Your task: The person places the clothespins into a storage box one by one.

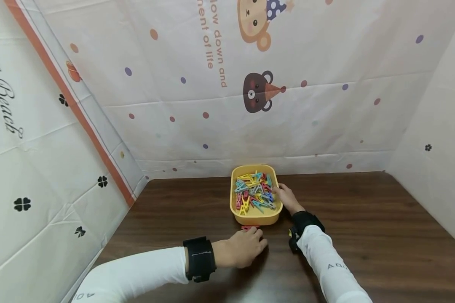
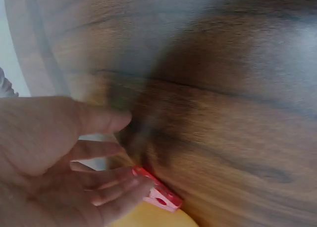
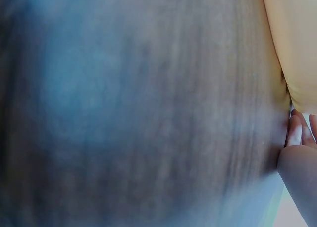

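A yellow plastic basket (image 1: 255, 220) stands on the table, filled with colourful clothespins (image 1: 255, 191). My right hand (image 1: 287, 198) grips its right side, with a digit over the rim; in the right wrist view, fingers (image 3: 295, 130) lie against the outer yellow wall (image 3: 297, 49). Just in front of the basket lies a red clothespin (image 1: 250, 227), partly hidden. My left hand (image 1: 244, 247) is beside it, fingers loosely bent. In the left wrist view the thumb stands apart and the fingers overlap the red clothespin (image 2: 161, 195); contact is unclear.
The dark wooden table (image 1: 189, 202) extends to both sides of the basket. Behind it hangs a white printed cloth (image 1: 197, 139), with more cloth at left and right. A black band (image 1: 200, 257) is strapped round the left wrist.
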A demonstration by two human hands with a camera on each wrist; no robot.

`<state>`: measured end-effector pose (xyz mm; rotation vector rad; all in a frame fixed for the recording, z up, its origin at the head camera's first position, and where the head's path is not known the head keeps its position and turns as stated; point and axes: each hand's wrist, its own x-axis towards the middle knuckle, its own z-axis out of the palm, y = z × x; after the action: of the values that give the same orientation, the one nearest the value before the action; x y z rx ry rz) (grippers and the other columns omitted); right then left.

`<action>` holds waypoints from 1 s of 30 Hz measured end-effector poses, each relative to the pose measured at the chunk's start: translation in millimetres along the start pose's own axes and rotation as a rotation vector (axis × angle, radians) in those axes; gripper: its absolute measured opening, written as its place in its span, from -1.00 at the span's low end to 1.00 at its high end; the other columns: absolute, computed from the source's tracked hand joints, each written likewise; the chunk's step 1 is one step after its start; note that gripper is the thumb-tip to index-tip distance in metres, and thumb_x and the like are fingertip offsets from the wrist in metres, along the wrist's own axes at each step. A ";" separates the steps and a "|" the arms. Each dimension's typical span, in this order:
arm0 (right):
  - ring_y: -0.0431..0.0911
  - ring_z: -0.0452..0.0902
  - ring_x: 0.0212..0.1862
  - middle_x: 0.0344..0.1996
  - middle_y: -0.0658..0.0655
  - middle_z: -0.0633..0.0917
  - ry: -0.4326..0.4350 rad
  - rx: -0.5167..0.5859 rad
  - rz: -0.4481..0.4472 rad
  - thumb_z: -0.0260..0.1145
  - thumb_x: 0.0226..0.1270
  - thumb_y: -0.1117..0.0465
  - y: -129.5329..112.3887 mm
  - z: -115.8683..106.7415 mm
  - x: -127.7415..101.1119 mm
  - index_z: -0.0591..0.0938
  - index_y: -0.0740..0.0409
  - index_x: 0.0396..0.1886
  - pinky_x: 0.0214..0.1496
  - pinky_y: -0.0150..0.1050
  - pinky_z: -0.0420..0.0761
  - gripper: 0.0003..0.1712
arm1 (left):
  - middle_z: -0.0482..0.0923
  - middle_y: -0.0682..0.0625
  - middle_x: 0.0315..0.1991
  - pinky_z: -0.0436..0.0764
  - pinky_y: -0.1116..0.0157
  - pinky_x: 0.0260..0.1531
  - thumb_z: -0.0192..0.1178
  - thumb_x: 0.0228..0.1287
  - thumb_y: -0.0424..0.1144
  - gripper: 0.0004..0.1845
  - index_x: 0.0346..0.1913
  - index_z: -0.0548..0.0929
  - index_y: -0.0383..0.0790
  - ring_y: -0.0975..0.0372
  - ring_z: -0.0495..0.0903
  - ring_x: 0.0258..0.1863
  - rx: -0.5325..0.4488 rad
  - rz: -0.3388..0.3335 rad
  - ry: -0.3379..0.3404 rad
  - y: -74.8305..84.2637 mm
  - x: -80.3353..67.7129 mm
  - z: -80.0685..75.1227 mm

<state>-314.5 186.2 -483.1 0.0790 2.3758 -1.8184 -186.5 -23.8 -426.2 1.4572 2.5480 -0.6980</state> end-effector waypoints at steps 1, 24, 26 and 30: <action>0.18 0.49 0.18 0.33 0.49 0.42 0.000 -0.002 0.002 -0.06 0.58 0.08 -0.5 -0.1 0.0 0.11 0.34 0.59 0.12 -0.13 0.51 -0.28 | 0.49 0.08 0.16 0.60 0.40 -0.01 0.27 0.43 -0.02 -0.52 0.34 0.50 0.01 0.30 0.47 0.10 -0.016 0.007 0.021 -1.9 -1.3 1.6; 0.18 0.44 0.25 0.35 0.46 0.40 0.015 0.021 0.024 -0.03 0.54 0.09 -6.9 5.7 3.5 0.12 0.33 0.59 0.28 -0.05 0.46 -0.26 | 0.59 0.04 -0.09 0.55 0.39 -0.27 0.32 0.36 -0.25 -0.76 0.05 0.66 -0.05 0.26 0.53 -0.16 -0.247 -0.108 0.199 -22.6 -23.1 25.7; 0.18 0.45 0.25 0.35 0.46 0.40 0.018 0.015 0.030 -0.04 0.54 0.09 -6.3 4.8 2.8 0.11 0.34 0.59 0.27 -0.05 0.47 -0.26 | 0.58 0.03 -0.07 0.59 0.40 -0.30 0.32 0.37 -0.24 -0.76 0.06 0.67 -0.06 0.26 0.53 -0.17 -0.279 -0.116 0.167 -21.4 -23.6 27.4; 0.19 0.47 0.23 0.35 0.48 0.41 0.021 0.004 0.040 -0.04 0.54 0.10 -4.8 3.2 -0.1 0.10 0.34 0.60 0.22 -0.07 0.49 -0.25 | 0.60 0.07 -0.13 0.59 0.43 -0.37 0.34 0.35 -0.28 -0.79 0.00 0.69 -0.05 0.30 0.55 -0.22 -0.300 -0.100 0.163 -18.8 -25.2 30.1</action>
<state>-314.9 181.8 -479.3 0.1460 2.3668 -1.8136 -192.6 -65.2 -438.5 1.3432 2.7140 -0.1992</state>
